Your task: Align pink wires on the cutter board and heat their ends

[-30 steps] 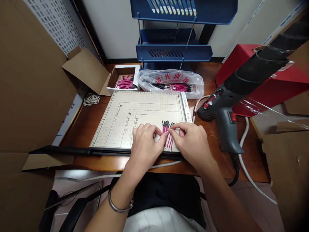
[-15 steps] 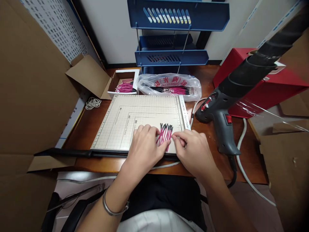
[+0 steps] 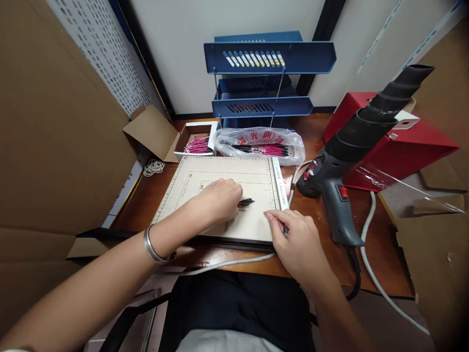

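Over the middle of the paper cutter my left hand is closed round a bundle of thin wires. Their black ends stick out to the right of my fist, and the rest is hidden under it. Near the cutter's front right corner, my right hand has thumb and forefinger pressed together and the other fingers curled in. A small dark piece shows inside the curl; I cannot make out what it is.
Behind the cutter lie a box of pink wires and a plastic bag with more wires. A blue rack stands at the back. To the right are a heat gun and a red case; cardboard walls the left.
The pink wires between both hands have been gathered into my left hand, which has moved up and left. My right hand has drawn away from them. The camera view has tilted up.
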`<state>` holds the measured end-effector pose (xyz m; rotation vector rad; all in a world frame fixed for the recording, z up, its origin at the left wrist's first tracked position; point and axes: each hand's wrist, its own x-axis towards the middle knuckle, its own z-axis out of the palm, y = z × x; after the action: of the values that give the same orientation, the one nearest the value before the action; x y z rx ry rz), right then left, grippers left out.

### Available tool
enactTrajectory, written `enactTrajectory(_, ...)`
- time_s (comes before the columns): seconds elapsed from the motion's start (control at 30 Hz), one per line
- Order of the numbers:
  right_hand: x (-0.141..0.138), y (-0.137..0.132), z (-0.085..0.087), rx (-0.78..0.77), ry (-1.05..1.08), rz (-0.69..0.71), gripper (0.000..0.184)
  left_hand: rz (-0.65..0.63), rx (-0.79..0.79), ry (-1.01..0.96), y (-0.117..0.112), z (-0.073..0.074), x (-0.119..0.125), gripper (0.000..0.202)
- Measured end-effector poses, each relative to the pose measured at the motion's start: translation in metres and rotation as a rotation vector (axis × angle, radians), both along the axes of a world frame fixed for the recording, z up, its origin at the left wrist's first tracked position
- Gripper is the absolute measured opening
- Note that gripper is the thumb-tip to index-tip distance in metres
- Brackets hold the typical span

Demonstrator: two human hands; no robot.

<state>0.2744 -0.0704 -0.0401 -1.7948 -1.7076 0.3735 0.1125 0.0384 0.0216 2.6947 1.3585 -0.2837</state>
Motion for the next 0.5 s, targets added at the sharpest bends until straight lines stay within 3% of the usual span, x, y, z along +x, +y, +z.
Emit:
enactTrajectory(0.13,0.006,-0.006,0.0,0.046,0.046,-0.015,0.027,-0.023,-0.066,0.028,0.011,0.008,-0.013,0.009)
enactTrajectory(0.23,0.008,-0.008,0.0,0.064,0.072,-0.02,0.027,0.05,-0.079,0.051,0.034,0.019,-0.032,0.007)
enactTrajectory(0.37,0.009,-0.01,-0.002,0.055,0.089,-0.02,0.029,0.247,0.047,0.132,0.096,0.038,-0.062,0.01)
enactTrajectory(0.5,0.011,-0.014,-0.004,0.058,0.11,-0.027,0.029,0.313,0.155,0.094,0.161,0.044,-0.078,0.024)
